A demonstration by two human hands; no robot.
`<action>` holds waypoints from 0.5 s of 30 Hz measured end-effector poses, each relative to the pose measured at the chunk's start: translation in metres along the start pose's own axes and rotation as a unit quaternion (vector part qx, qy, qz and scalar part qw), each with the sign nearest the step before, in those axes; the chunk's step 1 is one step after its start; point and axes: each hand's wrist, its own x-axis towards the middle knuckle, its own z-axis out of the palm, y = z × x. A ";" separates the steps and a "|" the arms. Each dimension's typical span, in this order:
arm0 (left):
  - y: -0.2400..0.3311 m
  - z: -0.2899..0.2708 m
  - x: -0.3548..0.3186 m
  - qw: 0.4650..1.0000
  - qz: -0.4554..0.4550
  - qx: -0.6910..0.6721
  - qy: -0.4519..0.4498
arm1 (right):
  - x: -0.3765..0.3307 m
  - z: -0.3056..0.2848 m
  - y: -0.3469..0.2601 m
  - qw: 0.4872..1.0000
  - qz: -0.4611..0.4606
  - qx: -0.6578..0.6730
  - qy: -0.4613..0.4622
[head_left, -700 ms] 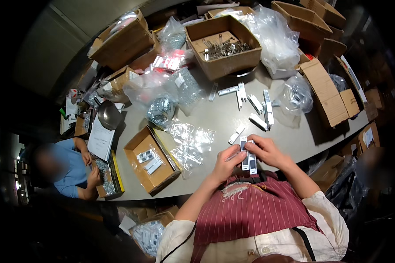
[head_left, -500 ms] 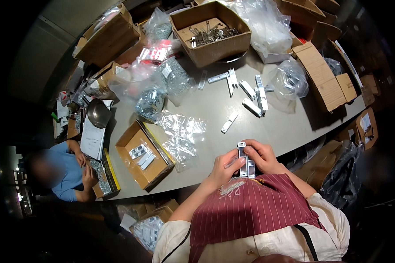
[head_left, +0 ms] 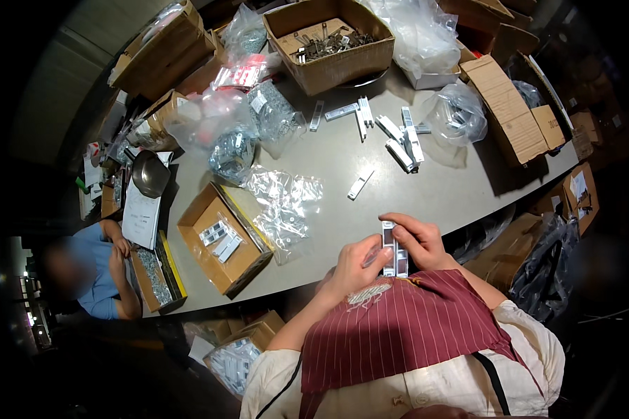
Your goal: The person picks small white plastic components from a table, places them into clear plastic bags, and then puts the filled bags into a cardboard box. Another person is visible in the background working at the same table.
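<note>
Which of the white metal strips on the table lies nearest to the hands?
The single white strip lying alone mid-table, just beyond the hands; the other strips are clustered farther away, toward the open cardboard box.

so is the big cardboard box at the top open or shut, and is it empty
Open and not empty: the cardboard box has its top flaps folded out, and a pile of small metal parts lies on its bottom.

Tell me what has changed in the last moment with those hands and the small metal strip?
Both hands, left hand and right hand, drew the small white metal strip back from the grey table toward the red striped apron. Both grips are unchanged; the loose strips stayed put.
</note>
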 end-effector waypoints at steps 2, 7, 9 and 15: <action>-0.001 0.001 -0.003 1.000 0.012 0.003 -0.005 | -0.002 -0.001 0.002 1.000 -0.002 0.005 -0.007; 0.018 -0.004 -0.005 0.997 -0.056 -0.049 -0.008 | -0.006 -0.007 0.016 0.995 0.038 0.082 -0.042; 0.019 -0.007 -0.005 0.996 -0.065 -0.061 -0.022 | -0.007 -0.004 0.025 0.984 0.066 0.158 -0.045; 0.019 -0.008 -0.004 0.991 -0.097 -0.093 -0.014 | 0.003 -0.008 0.017 0.988 0.093 0.102 -0.063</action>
